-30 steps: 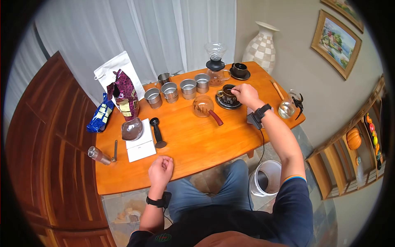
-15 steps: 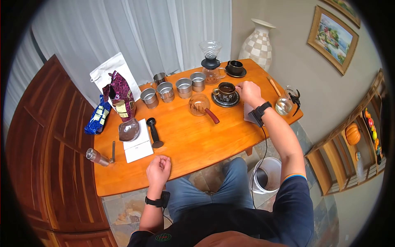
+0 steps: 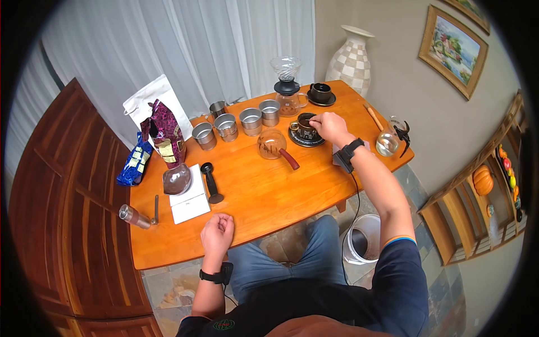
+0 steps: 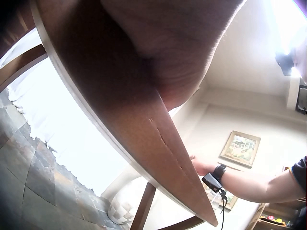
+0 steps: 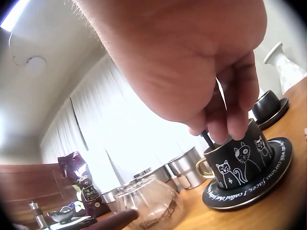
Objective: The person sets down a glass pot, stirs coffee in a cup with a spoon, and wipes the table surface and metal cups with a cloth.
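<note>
My right hand (image 3: 332,128) is over a black cup (image 5: 242,160) printed with white cats. Its fingertips pinch a thin dark handle (image 5: 207,139) that slants down at the rim; the lower end is hidden inside the cup. Dark liquid shows in the cup in the head view. Beneath it lies a black saucer (image 5: 254,184) with white lettering. My left hand (image 3: 217,232) rests loosely curled at the table's front edge, holding nothing, near a black scoop (image 3: 210,181). In the left wrist view, only the underside of that hand (image 4: 177,52) shows, against the table edge.
A round glass pot (image 3: 272,144) with a red handle stands left of the cup. Metal cups (image 3: 250,121), a glass dripper (image 3: 287,70) and another black cup (image 3: 320,91) are behind. A glass kettle (image 3: 387,143) sits at right; coffee bags (image 3: 164,135) and a grinder (image 3: 135,215) at left.
My right hand went from over the cup to its right side, then back left over it, still pinching. The left hand stays at the table edge. The head view shifted slightly.
</note>
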